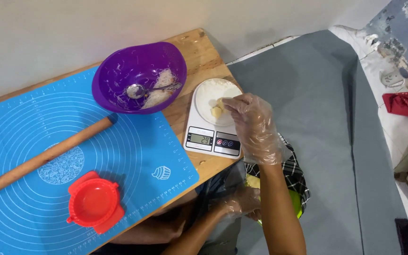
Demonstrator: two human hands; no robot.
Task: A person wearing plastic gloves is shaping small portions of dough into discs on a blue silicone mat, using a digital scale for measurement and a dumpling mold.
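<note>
My right hand (253, 127), in a clear plastic glove, reaches over a white kitchen scale (204, 134) and pinches a small piece of pale yellow dough (216, 111) lying on the scale's round white plate (206, 92). My left hand (237, 203), also gloved, is low beside the table's edge, holding a green bowl (297, 202) with more yellow dough (252, 182) in my lap. The bowl is mostly hidden by my right forearm.
A wooden table (199, 52) carries a blue silicone baking mat (133, 151). On the mat lie a wooden rolling pin (48, 156) and a red dumpling press (93, 203). A purple bowl (114, 75) holds white filling and a metal spoon (142, 89). Grey floor lies to the right.
</note>
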